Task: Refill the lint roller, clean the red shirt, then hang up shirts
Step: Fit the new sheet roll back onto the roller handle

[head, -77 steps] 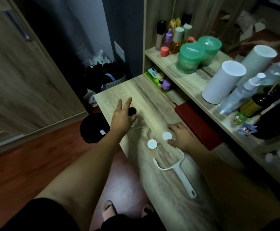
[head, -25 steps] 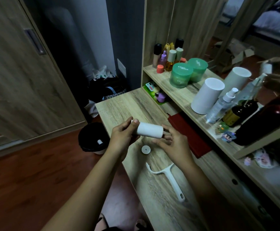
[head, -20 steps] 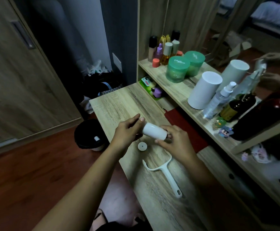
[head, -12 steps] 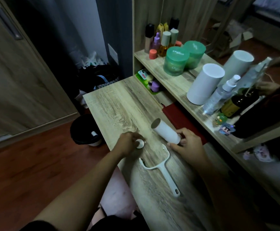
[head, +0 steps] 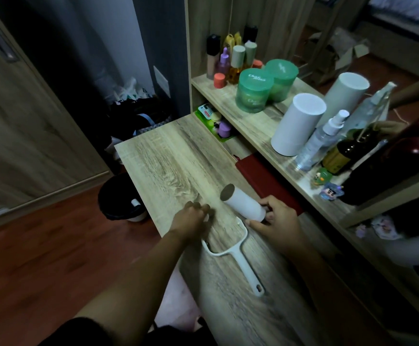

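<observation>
My right hand (head: 277,219) grips the near end of a white lint refill roll (head: 244,205). The roll tilts just above the wooden table (head: 168,156), its open cardboard end facing up and left. My left hand (head: 192,219) is blurred, low over the table just left of the roll. Its fingers curl around a small white end cap, which is almost hidden. The white roller handle (head: 239,257) lies empty on the table between my forearms, fork toward my hands. A flat dark red item (head: 266,182) lies under the shelf edge.
A black waste bin (head: 118,199) stands on the floor left of the table. The shelf (head: 228,106) on the right carries green jars (head: 253,93), white cylinders (head: 297,123), a spray bottle (head: 320,141) and several dark bottles. A wardrobe door closes off the left.
Both hands held the roll a second ago. My left hand then let go, dropped to the white cap on the table and closed over it; my right hand keeps the roll.
</observation>
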Demonstrator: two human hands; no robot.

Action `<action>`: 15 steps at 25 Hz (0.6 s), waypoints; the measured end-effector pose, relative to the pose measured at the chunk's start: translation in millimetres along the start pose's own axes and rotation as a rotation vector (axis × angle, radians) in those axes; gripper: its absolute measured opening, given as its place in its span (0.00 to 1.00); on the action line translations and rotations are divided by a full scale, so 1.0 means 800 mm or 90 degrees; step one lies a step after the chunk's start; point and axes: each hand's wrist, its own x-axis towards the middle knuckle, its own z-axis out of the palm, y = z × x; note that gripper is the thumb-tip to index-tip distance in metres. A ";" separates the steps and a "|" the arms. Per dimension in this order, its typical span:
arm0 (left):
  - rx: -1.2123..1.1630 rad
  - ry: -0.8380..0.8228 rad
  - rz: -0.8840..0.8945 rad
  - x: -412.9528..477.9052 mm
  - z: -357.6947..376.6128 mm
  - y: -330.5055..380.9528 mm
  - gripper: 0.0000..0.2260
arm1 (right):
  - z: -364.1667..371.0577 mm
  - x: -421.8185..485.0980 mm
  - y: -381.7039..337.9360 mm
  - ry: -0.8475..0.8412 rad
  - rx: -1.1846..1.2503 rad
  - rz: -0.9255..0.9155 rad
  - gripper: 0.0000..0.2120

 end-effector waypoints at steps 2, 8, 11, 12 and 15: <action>-0.358 0.160 -0.172 -0.004 -0.020 0.005 0.13 | 0.000 0.000 0.001 0.012 -0.004 -0.011 0.17; -0.854 0.239 -0.125 -0.058 -0.096 0.032 0.07 | 0.013 -0.002 -0.021 0.026 0.051 -0.039 0.18; -0.767 0.252 -0.095 -0.073 -0.100 0.031 0.10 | 0.018 0.000 -0.035 0.027 0.069 -0.042 0.17; -0.750 0.256 -0.097 -0.074 -0.102 0.029 0.11 | 0.018 0.001 -0.038 0.028 0.068 -0.047 0.17; -0.719 0.271 -0.089 -0.078 -0.106 0.022 0.12 | 0.016 0.003 -0.046 0.029 0.059 -0.065 0.18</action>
